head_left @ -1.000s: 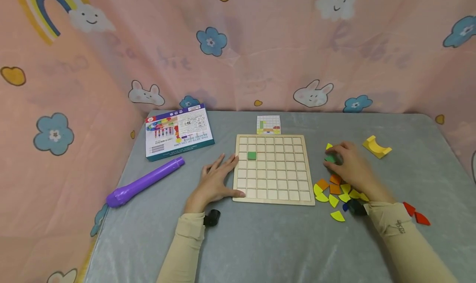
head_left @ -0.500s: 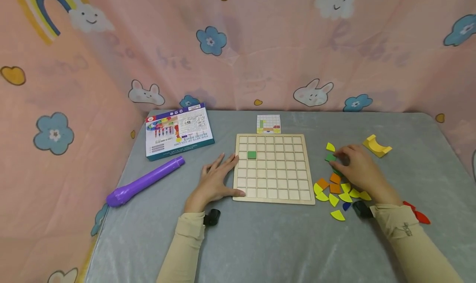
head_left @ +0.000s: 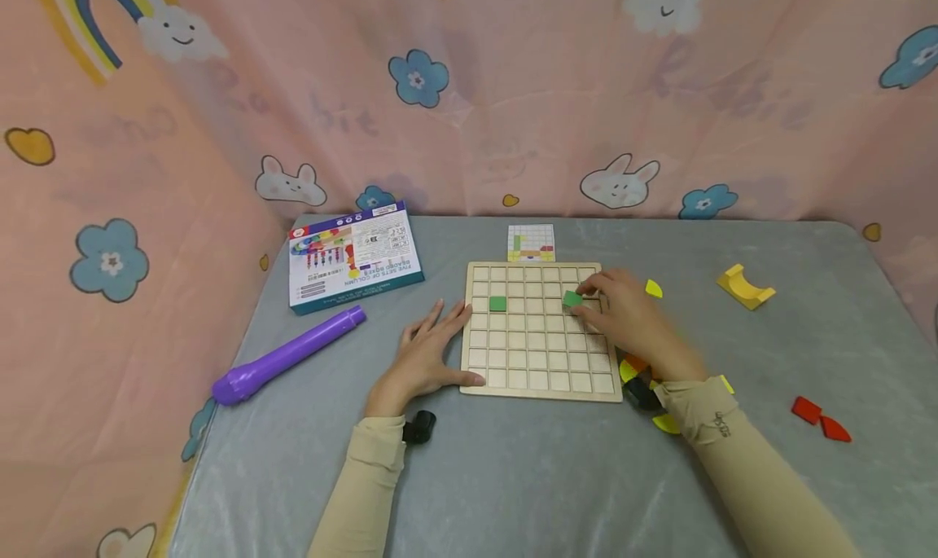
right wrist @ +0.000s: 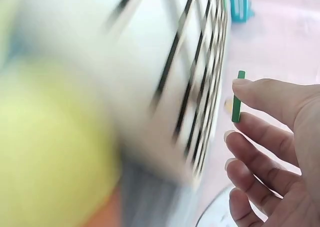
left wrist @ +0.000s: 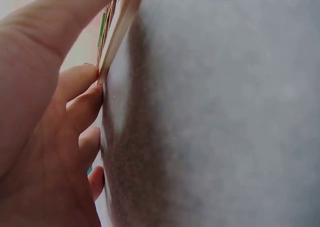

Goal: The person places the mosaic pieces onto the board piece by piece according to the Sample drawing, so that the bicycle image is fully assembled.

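A wooden grid board (head_left: pixel 538 358) lies on the grey cloth, with one green square tile (head_left: pixel 497 304) in a cell near its upper left. My left hand (head_left: pixel 421 358) rests at the board's left edge, fingers spread and fairly straight, thumb over the lower left corner. Above the right part of the board, my right hand (head_left: pixel 633 322) pinches a second green square tile (head_left: pixel 572 299) between thumb and forefinger. In the right wrist view this green tile (right wrist: pixel 236 107) shows edge-on, apart from the board (right wrist: pixel 165 52); the other fingers are loosely bent.
A small pattern card (head_left: pixel 531 243) lies behind the board. To the left are a flat box (head_left: pixel 357 257) and a purple tube (head_left: pixel 289 356). At right lie a yellow arch block (head_left: pixel 745 287), red pieces (head_left: pixel 807 410) and yellow pieces (head_left: pixel 654 288), several partly hidden under my right arm.
My right hand has picked up a green square tile from the loose pieces and carried it left over the board. My left hand has stayed at the board's edge.
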`<state>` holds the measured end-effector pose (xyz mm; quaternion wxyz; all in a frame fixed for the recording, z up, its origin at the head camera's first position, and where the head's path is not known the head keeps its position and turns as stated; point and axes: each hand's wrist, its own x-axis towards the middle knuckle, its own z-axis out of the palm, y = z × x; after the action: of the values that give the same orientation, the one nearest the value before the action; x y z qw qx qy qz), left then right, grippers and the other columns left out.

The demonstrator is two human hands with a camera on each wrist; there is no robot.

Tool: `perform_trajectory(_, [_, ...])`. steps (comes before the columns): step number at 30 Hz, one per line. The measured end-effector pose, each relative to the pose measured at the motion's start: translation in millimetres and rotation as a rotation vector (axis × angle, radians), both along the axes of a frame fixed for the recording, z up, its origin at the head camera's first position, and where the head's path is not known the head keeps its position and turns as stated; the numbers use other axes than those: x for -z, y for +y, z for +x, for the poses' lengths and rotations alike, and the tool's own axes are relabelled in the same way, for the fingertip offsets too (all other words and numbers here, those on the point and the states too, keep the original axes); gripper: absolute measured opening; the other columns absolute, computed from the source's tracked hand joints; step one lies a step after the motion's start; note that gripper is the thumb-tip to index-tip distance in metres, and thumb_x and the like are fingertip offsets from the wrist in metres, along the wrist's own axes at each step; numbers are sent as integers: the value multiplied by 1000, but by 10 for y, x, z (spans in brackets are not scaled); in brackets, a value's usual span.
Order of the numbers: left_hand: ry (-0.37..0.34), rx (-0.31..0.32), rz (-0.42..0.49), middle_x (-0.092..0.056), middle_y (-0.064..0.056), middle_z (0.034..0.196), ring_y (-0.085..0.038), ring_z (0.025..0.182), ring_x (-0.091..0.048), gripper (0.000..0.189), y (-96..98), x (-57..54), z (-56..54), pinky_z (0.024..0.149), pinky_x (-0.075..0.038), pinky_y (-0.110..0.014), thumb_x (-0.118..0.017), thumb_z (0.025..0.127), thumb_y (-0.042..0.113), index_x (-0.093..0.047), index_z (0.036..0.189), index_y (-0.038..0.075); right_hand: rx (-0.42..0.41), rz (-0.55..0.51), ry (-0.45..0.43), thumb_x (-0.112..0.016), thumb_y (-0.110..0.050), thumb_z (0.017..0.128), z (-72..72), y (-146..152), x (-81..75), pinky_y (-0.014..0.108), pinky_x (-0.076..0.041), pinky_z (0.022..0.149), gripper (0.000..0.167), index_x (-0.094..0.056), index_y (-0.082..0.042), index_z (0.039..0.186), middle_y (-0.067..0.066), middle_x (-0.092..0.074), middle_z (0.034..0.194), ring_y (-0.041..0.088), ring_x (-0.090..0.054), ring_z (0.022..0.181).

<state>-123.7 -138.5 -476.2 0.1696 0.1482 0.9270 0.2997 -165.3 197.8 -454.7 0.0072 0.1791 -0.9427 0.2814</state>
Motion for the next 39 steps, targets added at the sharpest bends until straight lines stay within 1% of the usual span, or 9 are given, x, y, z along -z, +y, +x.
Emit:
perform_trajectory(5, [-28,4,10,-11,11,179,-18,168,6,116,2,-8,-12,134,0,-53,-91,82,47,-19,171,27,-75,15,42,-81,-18,94,-73,-337,-35,53,-53,93,23,-74,-1,108,16,-69,108,35,-61,106])
perform_trajectory(10, [-37,10,-7,-9,11,179,-19,167,7,115,2,-16,-13,134,0,-53,-89,84,50,-17,171,29,-155,29,47,-83,-17,92,-95,-602,-13,52,-51,93,23,-75,-2,108,14,-70,109,33,-59,104])
perform_trajectory(14, [-36,10,-18,-9,11,179,-19,168,7,115,0,-21,-11,134,0,-53,-88,84,51,-16,171,30,-185,41,72,-84,-18,90,-84,-761,15,48,-52,88,22,-77,-4,105,11,-71,105,30,-59,97])
perform_trajectory(17, [-29,9,-16,-10,10,179,-21,168,6,114,-3,-20,-6,134,-1,-54,-88,84,50,-18,171,28,-204,58,98,-85,-19,89,-74,-848,43,45,-52,84,21,-78,-5,102,9,-72,102,27,-58,92])
perform_trajectory(21, [-24,13,-11,-12,8,179,-23,168,5,113,-3,-20,4,134,-3,-56,-88,84,50,-20,171,27,-215,84,97,-85,-21,90,-66,-919,78,44,-53,84,21,-77,-6,102,8,-71,102,25,-57,91])
perform_trajectory(23, [-30,15,-13,-10,9,179,-22,168,6,114,-1,-17,4,134,-2,-55,-88,84,51,-19,171,28,-214,88,88,-85,-21,91,-66,-941,92,44,-53,85,21,-77,-6,103,8,-70,103,25,-57,92])
perform_trajectory(27, [-28,19,-11,-10,8,180,-23,168,5,113,1,-11,2,134,-3,-55,-88,84,50,-19,171,27,-220,84,84,-85,-22,91,-67,-965,98,44,-53,87,23,-77,-6,104,8,-70,103,26,-58,93])
perform_trajectory(32, [-34,15,-19,-9,8,179,-22,168,6,113,0,-13,-4,134,-2,-54,-87,85,50,-19,171,27,-228,80,87,-86,-21,90,-66,-970,87,44,-52,86,22,-76,-6,103,8,-70,102,26,-57,92])
perform_trajectory(39, [-40,13,-20,-9,9,179,-20,168,7,114,0,-20,1,134,-1,-53,-88,84,51,-18,171,28,-207,89,84,-85,-21,90,-58,-920,87,46,-52,87,21,-77,-6,103,9,-71,103,27,-57,93])
